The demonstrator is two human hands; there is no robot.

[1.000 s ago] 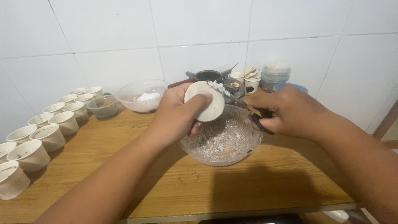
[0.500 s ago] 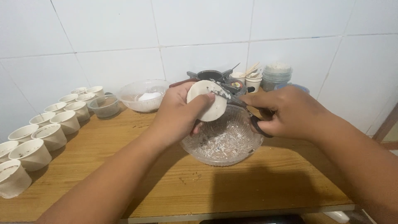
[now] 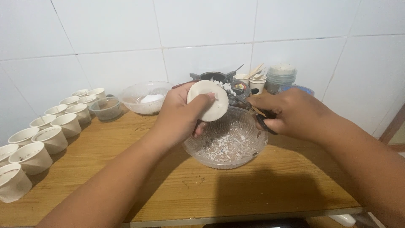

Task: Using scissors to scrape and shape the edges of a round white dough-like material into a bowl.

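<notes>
My left hand (image 3: 179, 116) holds a round white disc-shaped piece (image 3: 207, 100) tilted over a clear glass bowl (image 3: 228, 145). My right hand (image 3: 291, 114) grips dark-handled scissors (image 3: 253, 112) whose blades reach toward the top edge of the white piece. White flakes lie in the bottom of the glass bowl, and a few cling to the piece's upper rim. The bowl stands on a wooden table (image 3: 126, 181).
Two rows of several small white cups (image 3: 50, 131) line the left side. A clear bowl with white material (image 3: 145, 99) and a small grey bowl (image 3: 105, 109) stand behind. Stacked cups with wooden sticks (image 3: 257, 80) and stacked lids (image 3: 282, 76) sit against the tiled wall.
Both hands have stayed over the glass bowl; the white piece has turned slightly in my left hand while the scissors work at its edge.
</notes>
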